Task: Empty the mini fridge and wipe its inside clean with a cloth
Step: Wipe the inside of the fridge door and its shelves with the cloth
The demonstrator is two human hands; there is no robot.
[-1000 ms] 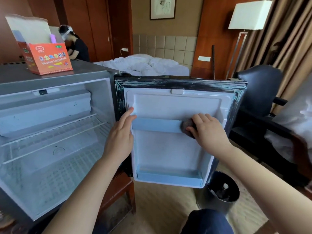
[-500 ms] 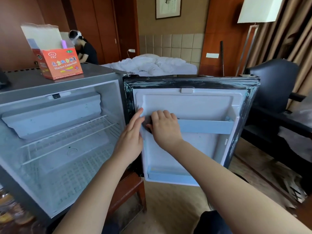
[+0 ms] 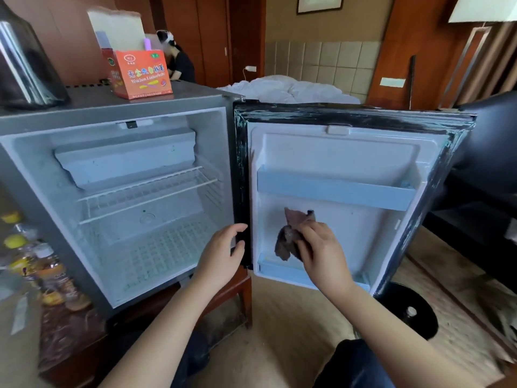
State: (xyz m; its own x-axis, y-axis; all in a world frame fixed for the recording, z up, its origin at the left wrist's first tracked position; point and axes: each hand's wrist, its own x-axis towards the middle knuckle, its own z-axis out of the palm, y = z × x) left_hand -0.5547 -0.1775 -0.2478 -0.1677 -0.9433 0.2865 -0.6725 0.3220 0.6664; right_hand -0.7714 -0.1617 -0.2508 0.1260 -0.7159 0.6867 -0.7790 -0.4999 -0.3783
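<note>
Mini fridge (image 3: 84,113), grey top, above and left of our left hand (image 3: 221,256): we log one orange carton (image 3: 142,74) and one dark shiny object (image 3: 25,65) standing there. Wire shelf (image 3: 145,191) inside, left of that hand: bare. Low wooden stand (image 3: 223,289) beneath our left hand carries the fridge.

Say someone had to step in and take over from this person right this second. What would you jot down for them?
Left hand: open, fingers curled on the hinge edge of the open fridge door, steadying it.
Right hand: pinching the brown cloth against the door's inner panel, between the upper door shelf and the bottom one.
Fridge: open, nothing visible on its wire rack or floor. Bottles stand outside to its left.
Done: emptying appears finished.
Left: finish the lower door panel and bottom door shelf. Whether the main compartment has been wiped cannot be told from here.
</note>
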